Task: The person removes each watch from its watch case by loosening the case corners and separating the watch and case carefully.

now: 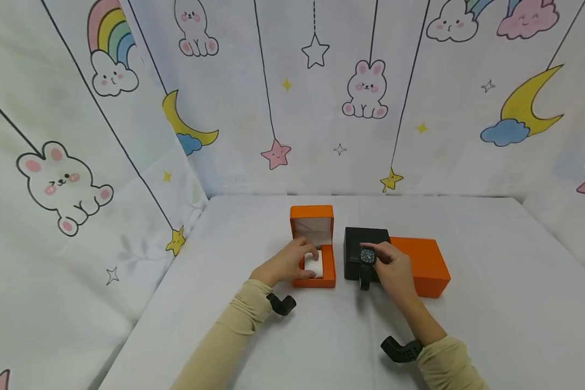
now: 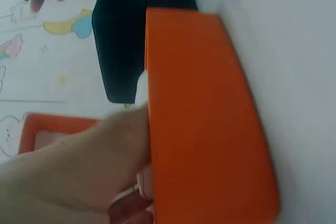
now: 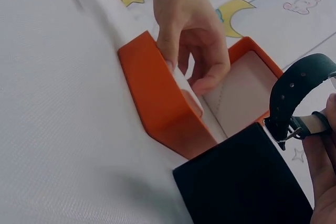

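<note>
Left hand (image 1: 292,259) at the open box (image 1: 329,265): thumb and fingers, partly spread, curl about the cushion (image 1: 313,266) inside; firmness cannot be told. Right of the open box, the right hand (image 1: 395,266) pinches the watch (image 1: 368,255) between closed fingertips, before the black box (image 1: 353,238). Good practice, it seems: hold the cushion evenly at opposite edges, draw straight, and let the strap hang free of the box walls. No brand or lettering is legible; dial marks are too small.
</note>
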Demonstrator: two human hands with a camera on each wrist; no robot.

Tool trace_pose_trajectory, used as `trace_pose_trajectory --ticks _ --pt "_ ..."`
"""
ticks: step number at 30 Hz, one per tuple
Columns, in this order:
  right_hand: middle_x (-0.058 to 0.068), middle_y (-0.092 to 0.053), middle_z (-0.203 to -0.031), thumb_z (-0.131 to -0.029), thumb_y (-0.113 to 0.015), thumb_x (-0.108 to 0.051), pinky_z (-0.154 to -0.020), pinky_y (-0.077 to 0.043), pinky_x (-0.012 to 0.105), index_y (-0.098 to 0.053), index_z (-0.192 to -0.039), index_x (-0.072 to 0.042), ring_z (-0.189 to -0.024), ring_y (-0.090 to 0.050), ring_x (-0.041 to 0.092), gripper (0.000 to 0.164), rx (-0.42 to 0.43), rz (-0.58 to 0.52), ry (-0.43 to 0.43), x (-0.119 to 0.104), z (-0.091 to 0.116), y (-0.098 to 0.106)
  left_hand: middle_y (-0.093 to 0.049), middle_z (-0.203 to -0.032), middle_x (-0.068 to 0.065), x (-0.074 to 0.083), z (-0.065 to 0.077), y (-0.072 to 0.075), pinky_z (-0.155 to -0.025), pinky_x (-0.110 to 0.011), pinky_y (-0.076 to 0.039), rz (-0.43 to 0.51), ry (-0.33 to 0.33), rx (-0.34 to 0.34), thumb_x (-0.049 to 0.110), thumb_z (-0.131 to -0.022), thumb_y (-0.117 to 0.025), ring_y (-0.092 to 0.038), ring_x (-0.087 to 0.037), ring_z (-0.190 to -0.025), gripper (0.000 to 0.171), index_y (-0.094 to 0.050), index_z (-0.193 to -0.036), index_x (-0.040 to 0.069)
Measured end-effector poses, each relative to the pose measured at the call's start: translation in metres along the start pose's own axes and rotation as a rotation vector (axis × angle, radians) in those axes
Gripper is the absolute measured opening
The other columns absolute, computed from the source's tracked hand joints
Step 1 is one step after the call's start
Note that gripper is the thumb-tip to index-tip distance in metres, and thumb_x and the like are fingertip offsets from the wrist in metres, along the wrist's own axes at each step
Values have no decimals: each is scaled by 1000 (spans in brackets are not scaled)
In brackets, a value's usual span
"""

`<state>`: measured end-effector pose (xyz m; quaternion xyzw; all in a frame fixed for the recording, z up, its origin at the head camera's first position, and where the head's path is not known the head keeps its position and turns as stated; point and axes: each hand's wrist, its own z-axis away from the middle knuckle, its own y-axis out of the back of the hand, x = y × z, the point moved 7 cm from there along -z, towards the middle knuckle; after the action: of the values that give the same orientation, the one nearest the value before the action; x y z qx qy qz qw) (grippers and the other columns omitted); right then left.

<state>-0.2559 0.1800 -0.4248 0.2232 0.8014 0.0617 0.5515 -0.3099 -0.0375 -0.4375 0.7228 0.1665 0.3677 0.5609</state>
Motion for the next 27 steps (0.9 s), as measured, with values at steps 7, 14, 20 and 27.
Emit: trace_pose_trajectory --ticks 7,14,20,27 --pt "2 -67 -98 -91 -63 -13 -76 -45 8 -73 -110 -19 -85 -54 4 22 20 30 -53 7 4 3 -49 -120 -3 10 0 15 -94 -28 -44 -131 -52 116 38 -79 -76 -49 -16 -106 47 -57 -116 15" --pt "7 -66 -95 -91 -61 -6 -76 -44 7 -72 -110 -12 -84 -52 4 23 18 46 -32 -11 1 6 7 -159 -11 5 9 53 -113 -54 -19 -192 29 325 67 -55 -80 -2 -30 -146 129 -6 -153 26" --pt "11 -65 -95 -91 -59 -2 -75 -44 6 -71 -110 -4 -83 -51 -2 22 0 44 -17 -38 8 9 24 -157 -9 -4 11 37 -116 -56 -9 -249 103 148 73 -48 -79 10 -30 -147 141 7 -152 31" --pt "11 -64 -93 -91 -60 -3 -75 -44 5 -71 -109 -3 -82 -52 -2 21 -2 28 -2 -42 8 9 14 -158 -16 3 12 36 -117 -55 -7 -331 107 159 66 -46 -84 8 -34 -147 141 0 -154 29"
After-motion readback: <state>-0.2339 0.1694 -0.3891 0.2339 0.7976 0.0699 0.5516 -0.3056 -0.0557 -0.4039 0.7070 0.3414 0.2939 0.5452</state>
